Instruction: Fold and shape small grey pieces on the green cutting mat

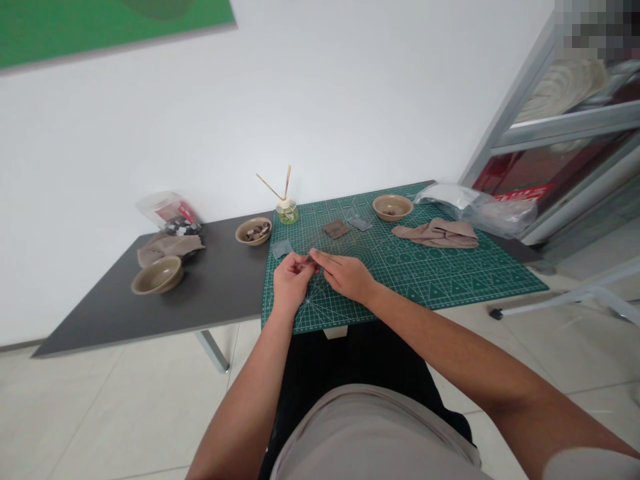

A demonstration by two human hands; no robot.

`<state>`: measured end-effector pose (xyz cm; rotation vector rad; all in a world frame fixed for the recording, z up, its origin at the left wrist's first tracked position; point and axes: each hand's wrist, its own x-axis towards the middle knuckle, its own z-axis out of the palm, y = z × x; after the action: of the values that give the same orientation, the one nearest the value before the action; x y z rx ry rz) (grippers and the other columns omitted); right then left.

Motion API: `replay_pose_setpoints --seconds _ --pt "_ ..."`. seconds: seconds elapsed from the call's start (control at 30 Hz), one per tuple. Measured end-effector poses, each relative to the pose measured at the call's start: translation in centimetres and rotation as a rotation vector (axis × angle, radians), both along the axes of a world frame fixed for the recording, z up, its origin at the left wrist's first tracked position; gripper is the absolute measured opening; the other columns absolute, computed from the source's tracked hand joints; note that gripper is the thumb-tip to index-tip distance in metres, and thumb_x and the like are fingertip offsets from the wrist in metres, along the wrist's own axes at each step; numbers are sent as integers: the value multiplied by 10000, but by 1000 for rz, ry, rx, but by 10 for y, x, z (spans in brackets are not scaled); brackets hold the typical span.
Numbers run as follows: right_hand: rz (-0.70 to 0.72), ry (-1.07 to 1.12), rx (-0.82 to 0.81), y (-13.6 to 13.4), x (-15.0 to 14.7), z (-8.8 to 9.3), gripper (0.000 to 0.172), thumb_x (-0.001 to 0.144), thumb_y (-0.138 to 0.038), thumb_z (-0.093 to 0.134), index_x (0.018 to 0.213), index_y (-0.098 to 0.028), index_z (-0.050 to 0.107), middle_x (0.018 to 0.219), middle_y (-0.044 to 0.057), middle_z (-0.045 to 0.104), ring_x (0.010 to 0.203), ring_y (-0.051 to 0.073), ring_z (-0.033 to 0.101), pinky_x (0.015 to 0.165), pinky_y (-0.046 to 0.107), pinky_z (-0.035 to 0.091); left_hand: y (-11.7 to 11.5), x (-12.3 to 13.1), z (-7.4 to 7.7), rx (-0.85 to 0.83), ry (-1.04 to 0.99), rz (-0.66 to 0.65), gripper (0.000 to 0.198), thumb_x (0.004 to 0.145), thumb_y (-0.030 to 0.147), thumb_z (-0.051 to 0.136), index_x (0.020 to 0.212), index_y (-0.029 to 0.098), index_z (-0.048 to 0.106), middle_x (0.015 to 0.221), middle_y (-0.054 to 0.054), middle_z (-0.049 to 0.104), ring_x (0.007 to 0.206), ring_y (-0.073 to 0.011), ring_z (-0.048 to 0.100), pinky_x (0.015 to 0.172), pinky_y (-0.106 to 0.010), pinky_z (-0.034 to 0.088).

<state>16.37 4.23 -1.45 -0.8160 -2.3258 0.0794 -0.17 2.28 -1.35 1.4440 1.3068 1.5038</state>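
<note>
Fingertips of the left hand and right hand are closed together, pinching one small dark piece, too small to identify, above the green cutting mat. Three small flat pieces lie on the mat ahead of the hands: one grey-blue, one brown, one grey. Three ceramic bowls counted: one on the mat and one on the grey table hold small brown pieces; the third sits at left, contents not visible. Two beige cloths: one folded on the mat, one on the table. Two clear plastic bags: upper right of the mat and far left of the table, the latter with an unreadable red label. One glass jar of green liquid holds two wooden sticks. Red sign at right: writing illegible.
</note>
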Motion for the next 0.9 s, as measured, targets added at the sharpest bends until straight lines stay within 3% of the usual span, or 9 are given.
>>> replay_pose_setpoints --seconds 0.3,0.47,0.63,0.9 --pt "-56 20 -56 4 0 -2 497 912 -103 422 1396 -133 531 1353 106 632 1196 202 642 980 349 559 0 2 3 -16 -137 -4 171 723 294 729 746 211 581 676 17 698 654 -164 689 695 -314 558" --pt "-91 43 -23 3 1 -1 541 918 -96 415 1451 -164 474 1397 93 598 1216 198 628 1000 358 549 5 2 -1 9 -151 37 171 698 256 725 736 204 566 794 3 724 685 -145 689 707 -298 561" --pt "-31 25 80 2 0 -1 517 932 -101 430 1437 -186 494 1433 77 563 1258 179 598 1038 346 523 9 -1 -4 -36 -135 -5 170 685 230 718 742 202 561 617 46 648 627 -142 668 656 -266 530" --pt "12 -33 183 1 -2 0 427 947 -131 460 1354 -155 585 1404 102 582 1255 203 602 1026 362 534 3 -1 -1 -19 6 31 125 711 219 711 700 189 590 578 51 623 518 -88 544 544 -204 425"
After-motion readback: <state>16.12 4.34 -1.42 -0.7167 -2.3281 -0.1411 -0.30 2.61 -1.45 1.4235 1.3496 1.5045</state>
